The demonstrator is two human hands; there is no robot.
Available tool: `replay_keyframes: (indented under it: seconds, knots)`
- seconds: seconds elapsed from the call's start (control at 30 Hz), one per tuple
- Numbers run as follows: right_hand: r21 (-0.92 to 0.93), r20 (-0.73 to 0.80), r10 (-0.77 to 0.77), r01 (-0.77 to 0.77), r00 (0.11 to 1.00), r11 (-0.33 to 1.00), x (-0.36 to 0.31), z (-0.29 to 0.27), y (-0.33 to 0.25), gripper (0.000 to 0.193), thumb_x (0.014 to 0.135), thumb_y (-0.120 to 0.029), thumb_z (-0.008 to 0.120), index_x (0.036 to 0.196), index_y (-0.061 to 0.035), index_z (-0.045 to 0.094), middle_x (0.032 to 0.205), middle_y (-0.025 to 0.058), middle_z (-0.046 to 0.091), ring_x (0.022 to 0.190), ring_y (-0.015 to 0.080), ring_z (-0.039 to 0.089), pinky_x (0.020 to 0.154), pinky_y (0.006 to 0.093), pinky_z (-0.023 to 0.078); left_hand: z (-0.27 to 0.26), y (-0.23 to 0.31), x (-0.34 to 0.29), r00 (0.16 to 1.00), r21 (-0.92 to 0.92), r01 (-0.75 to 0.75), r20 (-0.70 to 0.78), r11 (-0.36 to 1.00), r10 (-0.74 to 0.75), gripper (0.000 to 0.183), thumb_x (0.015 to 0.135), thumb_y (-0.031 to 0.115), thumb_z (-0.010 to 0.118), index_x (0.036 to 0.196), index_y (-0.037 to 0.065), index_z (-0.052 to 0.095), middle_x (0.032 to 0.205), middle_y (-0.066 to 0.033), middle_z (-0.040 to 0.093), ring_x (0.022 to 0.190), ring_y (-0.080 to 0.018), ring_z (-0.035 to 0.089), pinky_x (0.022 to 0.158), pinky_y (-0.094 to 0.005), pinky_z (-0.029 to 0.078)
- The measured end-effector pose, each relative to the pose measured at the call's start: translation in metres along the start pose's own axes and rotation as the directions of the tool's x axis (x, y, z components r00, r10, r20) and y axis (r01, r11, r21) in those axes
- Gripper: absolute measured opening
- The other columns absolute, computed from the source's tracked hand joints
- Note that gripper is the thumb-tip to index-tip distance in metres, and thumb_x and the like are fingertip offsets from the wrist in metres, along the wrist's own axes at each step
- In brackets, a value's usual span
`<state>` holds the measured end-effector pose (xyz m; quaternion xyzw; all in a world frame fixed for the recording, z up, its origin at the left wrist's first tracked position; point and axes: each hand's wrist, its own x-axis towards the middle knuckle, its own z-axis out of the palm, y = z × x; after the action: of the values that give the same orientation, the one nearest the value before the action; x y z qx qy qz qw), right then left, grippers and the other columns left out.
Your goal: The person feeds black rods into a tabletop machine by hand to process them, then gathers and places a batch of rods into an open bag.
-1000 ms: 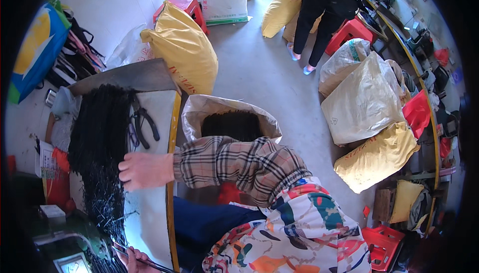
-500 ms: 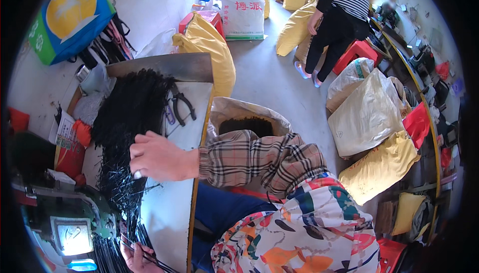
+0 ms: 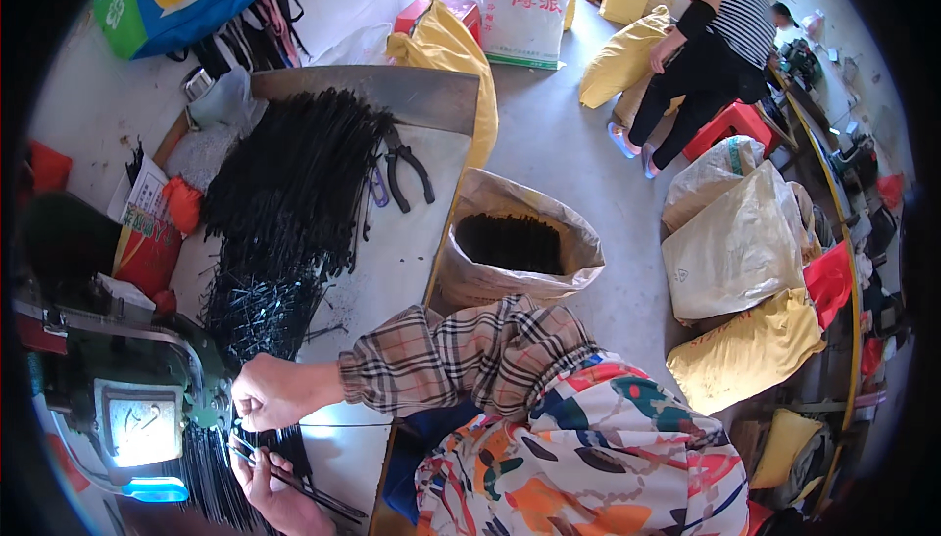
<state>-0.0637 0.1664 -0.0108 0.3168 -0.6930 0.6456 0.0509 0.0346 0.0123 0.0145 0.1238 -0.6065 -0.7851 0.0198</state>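
Observation:
My right hand [image 3: 274, 394], in a plaid sleeve, is closed in a pinch beside the head of a dark green machine [image 3: 206, 379], which looks like a sewing machine. A thin black strip trails rightward from under this hand. Just below, my left hand [image 3: 267, 489] grips a few thin black strips [image 3: 328, 505] that stick out toward the lower right. More black strips [image 3: 211, 482] lie side by side under the machine's lit part. A large heap of black strips [image 3: 289, 178] covers the left of the worktable [image 3: 407, 232].
Pliers [image 3: 404, 169] and a small purple-handled tool [image 3: 378, 186] lie beside the heap. An open sack [image 3: 588, 262] of dark pieces stands against the table's right edge. Stuffed sacks [image 3: 740, 242] sit further right. Another person [image 3: 720, 36] stands by a red stool [image 3: 730, 129] at the back.
My right hand has come from the strip heap down to the machine, beside my left hand. A strip now trails from it. The view has shifted, showing more of the open sack.

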Motion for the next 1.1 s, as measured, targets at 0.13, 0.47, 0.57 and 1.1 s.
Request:
replay_keyframes:
  seconds: [0.13,0.47,0.57,1.1]
  knots:
    - [0.145,0.027,0.055,-0.058,0.998,0.988,0.008,0.024,0.009,0.021,0.075,-0.02,0.072,0.076,-0.0002,0.067,0.07,0.0148,0.067,0.062,0.0217,0.065,0.06,0.0317,0.05,-0.009,-0.002,0.002,0.992,-0.035,-0.009,-0.122,0.999,0.004,0.037,0.088,0.002,0.054,0.124,-0.003,0.048,0.09,-0.004,0.055,0.069,-0.0084,0.05,0.062,-0.022,0.041]
    - [0.39,0.123,0.489,-0.496,0.863,0.776,0.001,0.006,-0.019,0.01,0.091,-0.007,0.062,0.091,0.003,0.062,0.073,0.0048,0.064,0.064,0.0038,0.055,0.056,0.0224,0.047,0.014,-0.005,0.022,1.0,-0.236,0.001,0.0,0.972,-0.001,0.037,0.087,-0.006,0.054,0.124,-0.007,0.052,0.088,-0.0072,0.062,0.067,-0.0113,0.057,0.059,-0.023,0.048]
    - [0.144,0.038,0.367,-0.368,0.929,0.918,0.002,0.019,-0.011,0.008,0.092,-0.004,0.059,0.092,0.0043,0.06,0.076,0.0052,0.064,0.064,0.0048,0.058,0.055,0.0226,0.049,0.007,-0.006,0.02,1.0,-0.294,-0.013,-0.008,0.956,0.011,0.038,0.087,-0.005,0.056,0.125,-0.007,0.051,0.087,-0.0076,0.062,0.067,-0.0109,0.058,0.058,-0.0229,0.049]
    - [0.363,0.128,0.413,-0.43,0.902,0.826,0.003,0.033,-0.024,0.008,0.094,-0.001,0.054,0.094,0.006,0.056,0.071,0.0093,0.064,0.055,0.012,0.062,0.049,0.0262,0.051,0.006,-0.005,0.019,0.998,-0.273,-0.056,-0.054,0.96,0.043,0.038,0.087,-0.001,0.059,0.124,-0.006,0.052,0.082,-0.0041,0.059,0.065,-0.0098,0.056,0.057,-0.0216,0.046]
